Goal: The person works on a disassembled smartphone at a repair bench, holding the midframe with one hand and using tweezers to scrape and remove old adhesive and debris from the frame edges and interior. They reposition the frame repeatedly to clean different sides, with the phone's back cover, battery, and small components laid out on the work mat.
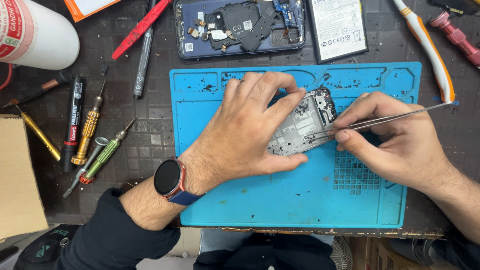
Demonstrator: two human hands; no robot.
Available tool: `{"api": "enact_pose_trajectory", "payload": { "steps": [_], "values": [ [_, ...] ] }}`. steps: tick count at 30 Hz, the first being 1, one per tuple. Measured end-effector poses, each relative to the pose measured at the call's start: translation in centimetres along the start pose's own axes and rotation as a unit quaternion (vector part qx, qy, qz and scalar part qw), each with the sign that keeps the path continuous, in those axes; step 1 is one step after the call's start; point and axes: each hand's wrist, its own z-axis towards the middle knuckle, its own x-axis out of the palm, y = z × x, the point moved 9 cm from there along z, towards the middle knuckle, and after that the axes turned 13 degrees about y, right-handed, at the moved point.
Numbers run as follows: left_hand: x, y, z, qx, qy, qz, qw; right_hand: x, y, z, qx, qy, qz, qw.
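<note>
My left hand [250,125] grips an opened phone frame [305,125], silver-grey with dark adhesive scraps, holding it tilted on a blue work mat [300,200]. A dark watch sits on that wrist. My right hand [395,140] pinches thin metal tweezers [390,117], whose tips touch the frame's inner side near its right edge. The tweezers' far end points up and right.
Beyond the mat lie a blue opened phone body [240,25] with loose parts and a flat battery [337,27]. To the left lie markers [72,122], several small screwdrivers [102,157], a white bottle [35,35] and a cardboard box [17,175]. An orange-white toothbrush [427,47] lies at right.
</note>
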Motion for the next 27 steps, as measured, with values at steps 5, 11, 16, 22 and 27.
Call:
{"api": "enact_pose_trajectory", "payload": {
  "steps": [5,11,16,22,27],
  "values": [
    [-0.04,-0.02,-0.05,0.003,-0.005,0.002,1.000,0.06,-0.20,-0.01,0.002,0.003,0.013,1.000],
    [-0.11,-0.06,-0.17,0.004,-0.006,0.000,1.000,0.24,-0.17,0.07,0.004,0.004,0.021,1.000],
    [-0.04,0.07,-0.16,0.003,-0.001,-0.005,1.000,0.31,0.17,0.28,0.013,0.010,-0.024,1.000],
    [-0.06,0.08,-0.18,0.001,-0.009,-0.006,1.000,0.28,-0.01,0.08,0.020,0.000,0.009,1.000],
    [-0.10,0.03,-0.25,0.003,-0.006,-0.003,1.000,0.21,0.08,0.10,0.011,-0.006,0.005,1.000]
  ]
}}
